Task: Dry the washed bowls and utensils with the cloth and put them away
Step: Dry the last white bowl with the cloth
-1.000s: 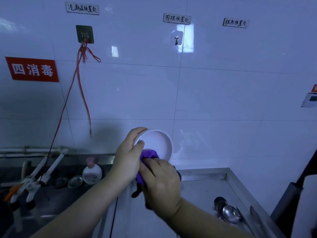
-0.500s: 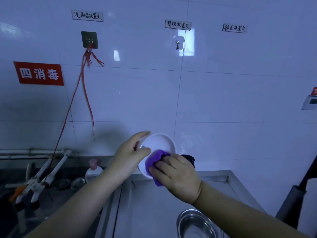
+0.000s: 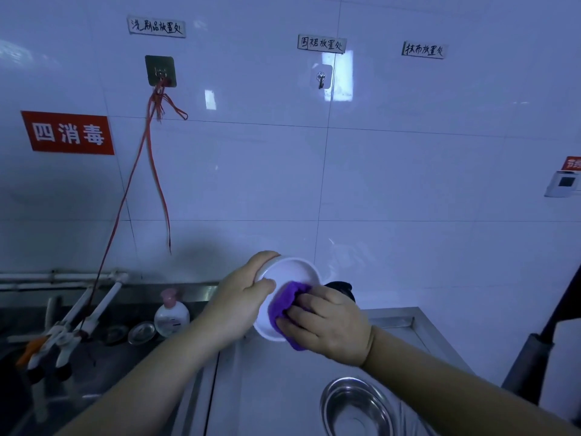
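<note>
I have the round white plastic bowl (image 3: 287, 289) tilted on edge above the steel bench (image 3: 270, 388), near the tiled wall; my left hand (image 3: 234, 305) grips its left rim, thumb inside, fingers curled behind. My right hand (image 3: 330, 325) clamps the crumpled purple cloth (image 3: 287, 305) against the bowl's lower inside. A shiny round steel bowl (image 3: 356, 407) sits on the bench, near right; a pink-capped soap bottle (image 3: 171, 314) stands far left.

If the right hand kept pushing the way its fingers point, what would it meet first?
The cloth under the right hand, then the white bowl behind it; beyond that probably the left hand.
</note>
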Tool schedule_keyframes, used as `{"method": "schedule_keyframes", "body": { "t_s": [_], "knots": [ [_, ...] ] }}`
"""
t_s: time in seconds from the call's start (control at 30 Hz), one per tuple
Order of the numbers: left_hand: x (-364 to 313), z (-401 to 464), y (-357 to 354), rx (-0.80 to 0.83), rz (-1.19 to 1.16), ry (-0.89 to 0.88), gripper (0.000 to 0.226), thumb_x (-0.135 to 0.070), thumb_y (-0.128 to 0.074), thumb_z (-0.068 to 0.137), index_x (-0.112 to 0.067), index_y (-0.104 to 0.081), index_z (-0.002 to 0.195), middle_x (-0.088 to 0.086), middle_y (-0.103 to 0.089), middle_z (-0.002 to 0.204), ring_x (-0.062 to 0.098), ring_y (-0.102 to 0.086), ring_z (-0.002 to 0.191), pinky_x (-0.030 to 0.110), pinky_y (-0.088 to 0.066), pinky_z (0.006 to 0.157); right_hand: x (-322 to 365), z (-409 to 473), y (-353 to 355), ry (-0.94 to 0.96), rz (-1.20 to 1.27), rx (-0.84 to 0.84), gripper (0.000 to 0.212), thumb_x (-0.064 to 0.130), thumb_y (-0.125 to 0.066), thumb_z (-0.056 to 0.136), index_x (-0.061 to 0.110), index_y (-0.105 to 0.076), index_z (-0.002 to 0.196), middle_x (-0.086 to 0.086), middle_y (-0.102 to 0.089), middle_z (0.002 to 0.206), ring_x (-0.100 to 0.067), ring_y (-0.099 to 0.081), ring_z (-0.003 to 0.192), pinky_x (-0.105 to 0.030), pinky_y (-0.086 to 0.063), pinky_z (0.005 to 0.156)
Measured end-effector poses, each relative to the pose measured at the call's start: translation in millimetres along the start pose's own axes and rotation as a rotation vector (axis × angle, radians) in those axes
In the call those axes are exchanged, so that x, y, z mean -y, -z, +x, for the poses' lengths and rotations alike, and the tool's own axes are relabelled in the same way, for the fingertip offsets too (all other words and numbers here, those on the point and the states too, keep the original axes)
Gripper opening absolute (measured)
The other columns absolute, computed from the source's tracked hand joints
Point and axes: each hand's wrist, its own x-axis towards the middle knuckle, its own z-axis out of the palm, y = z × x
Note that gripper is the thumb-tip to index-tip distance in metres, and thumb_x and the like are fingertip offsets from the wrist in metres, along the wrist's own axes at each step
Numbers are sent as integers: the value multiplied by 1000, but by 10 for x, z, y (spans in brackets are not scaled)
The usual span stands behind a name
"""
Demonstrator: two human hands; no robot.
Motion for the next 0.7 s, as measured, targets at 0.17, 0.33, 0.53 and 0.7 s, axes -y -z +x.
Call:
{"method": "schedule_keyframes", "body": {
  "t_s": [0.17, 0.33, 0.53, 0.7],
  "knots": [
    [-203, 134, 191, 150, 35, 60, 43, -30, -53, 59, -41, -63, 100, -11, -70, 94, 13, -65, 91, 43, -51, 87, -106, 61, 70, 19, -16, 70, 26, 7, -67, 83, 11, -58, 107, -4, -70, 87, -25, -65, 77, -37, -53, 78],
    [-20, -42, -234, -231, -267, -21, 56, -38, -56, 67, -48, -48, 122, -9, -69, 99, 17, -66, 97, 42, -54, 84, 115, 386, 68, -489, -11, -16, 23, 3, -67, 73, 11, -73, 94, -2, -68, 82, -25, -61, 69, -34, -48, 61],
    [155, -93, -199, -270, -198, -94, 47, -40, -41, 83, -54, -40, 128, -16, -68, 102, 11, -64, 82, 48, -52, 81, 384, 376, 10, -519, 151, -82, 22, 9, -59, 88, 12, -73, 104, -1, -69, 91, -22, -62, 78, -30, -45, 70],
    [95, -106, -56, -166, -76, -86, 47, -38, -40, 71, -53, -51, 114, -24, -63, 107, 3, -59, 98, 39, -50, 89, 99, 93, -2, -104, -2, -47, 26, 9, -69, 85, 12, -61, 110, -1, -71, 90, -22, -66, 80, -32, -49, 80]
  ]
}}
